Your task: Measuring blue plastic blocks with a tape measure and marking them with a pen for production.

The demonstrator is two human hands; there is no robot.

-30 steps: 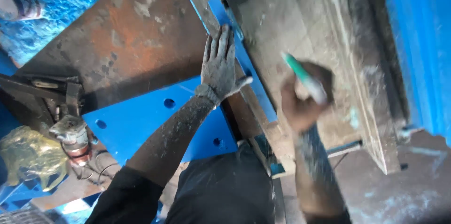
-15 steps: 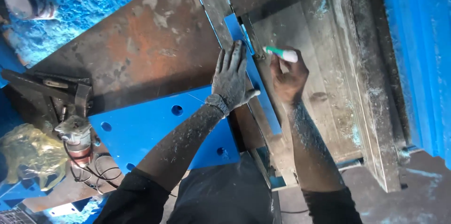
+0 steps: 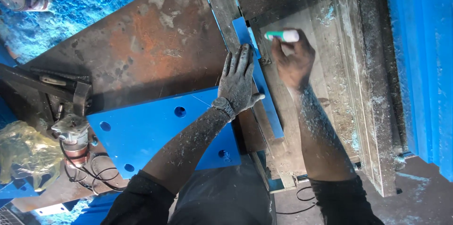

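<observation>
Your right hand [image 3: 293,62] has its fingers curled tight around a green-and-white marker pen [image 3: 282,35], pinching it so the barrel lies nearly level, the green end pointing left toward a narrow blue strip of plate [image 3: 264,88]. The marker sits just above your knuckles, over the grey, dust-streaked metal slab [image 3: 325,45] that runs under that hand.

Your left hand [image 3: 239,82] lies flat, palm down, fingers stretched out and close together, thumb spread off to the right. The fingertips rest on the edge of a long grey steel bar [image 3: 221,3], and the thumb touches the narrow blue strip, which runs slantwise between your two hands. A dark band circles that wrist.

Left of the bar lies a large rusty brown steel sheet [image 3: 141,50]. Under your left forearm is a broad blue plate with round holes [image 3: 146,133], lying on top of the rusty sheet's lower edge.

Further left, a small power tool with a grey metal head [image 3: 71,135] sits with its black cable coiled below it, just beside a crumpled yellowish plastic bag [image 3: 23,152]. At the far right stands a stack of blue panels [image 3: 420,64], well apart from both hands.
</observation>
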